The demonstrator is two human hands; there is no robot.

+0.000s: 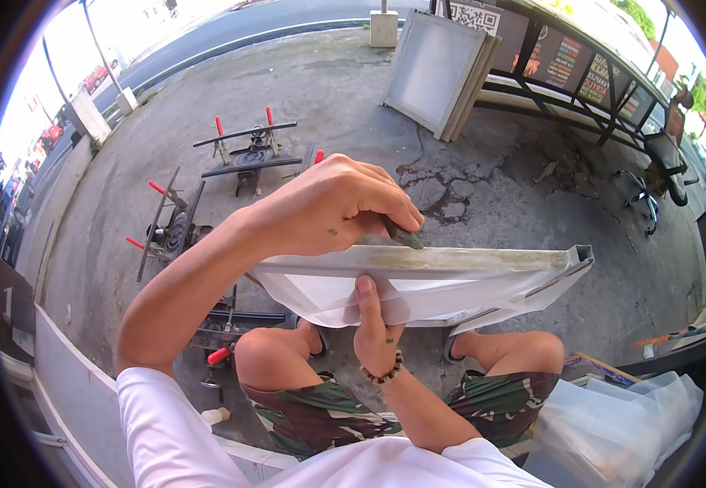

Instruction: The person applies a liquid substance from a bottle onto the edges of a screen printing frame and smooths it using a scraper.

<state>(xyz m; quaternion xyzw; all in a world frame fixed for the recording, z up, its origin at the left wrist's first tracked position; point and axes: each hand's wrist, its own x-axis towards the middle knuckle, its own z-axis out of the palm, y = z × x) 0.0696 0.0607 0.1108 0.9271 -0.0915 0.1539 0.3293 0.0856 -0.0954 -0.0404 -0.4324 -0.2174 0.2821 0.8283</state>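
We pinch one small dark-green piece [406, 236] in our left hand [361, 195] against one mesh-covered screen frame [491, 260]; our right hand [379, 329], wearing one beaded bracelet [383, 373], grips it.

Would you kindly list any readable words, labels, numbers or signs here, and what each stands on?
Dark signboard panels: coloured lettering, mostly small and blurred, not quoted.
Black-and-white square code at the board's left end: a pattern, not words.
Held white-covered frame: no text visible.
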